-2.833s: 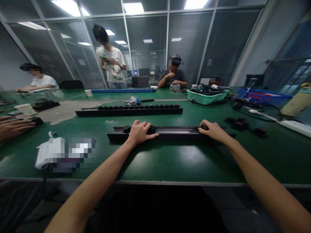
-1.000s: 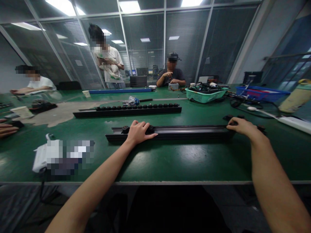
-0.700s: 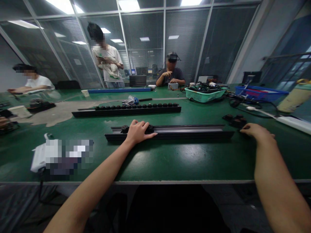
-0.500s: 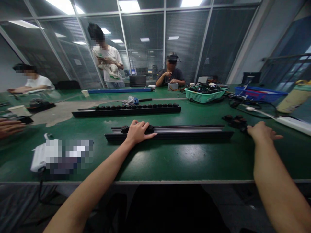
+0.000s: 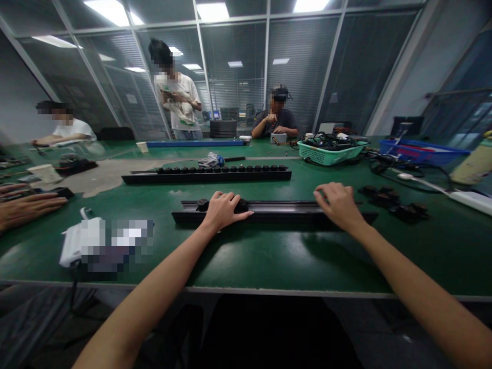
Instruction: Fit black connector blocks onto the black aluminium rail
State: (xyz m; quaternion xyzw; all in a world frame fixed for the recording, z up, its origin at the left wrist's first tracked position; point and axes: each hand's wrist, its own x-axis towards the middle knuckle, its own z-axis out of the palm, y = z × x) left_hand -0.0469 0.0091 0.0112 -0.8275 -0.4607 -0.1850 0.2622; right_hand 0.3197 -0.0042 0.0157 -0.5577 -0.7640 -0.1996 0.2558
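Observation:
A long black rail (image 5: 277, 217) with a shiny inner channel lies across the table in front of me. My left hand (image 5: 223, 209) is wrapped over its left part, thumb stretched along the near edge. Small black blocky parts (image 5: 202, 204) sit in the channel on both sides of that hand, partly hidden by it. Above the rail's right part is my right hand (image 5: 338, 202), fingers bent and apart, with nothing visible in them. Several loose black parts (image 5: 411, 211) lie on the table to the right of the rail.
A second black rail (image 5: 207, 177), lined with several black parts, lies farther back. A green basket (image 5: 330, 154) of cables and a blue tray (image 5: 426, 154) stand at back right. A white device (image 5: 82, 241) is at left, near another person's hand (image 5: 33, 207). Other people are around the table.
My right hand carried a black part from the rail to the loose parts on the right, let go of it, and came back over the rail. My left hand stayed on the rail.

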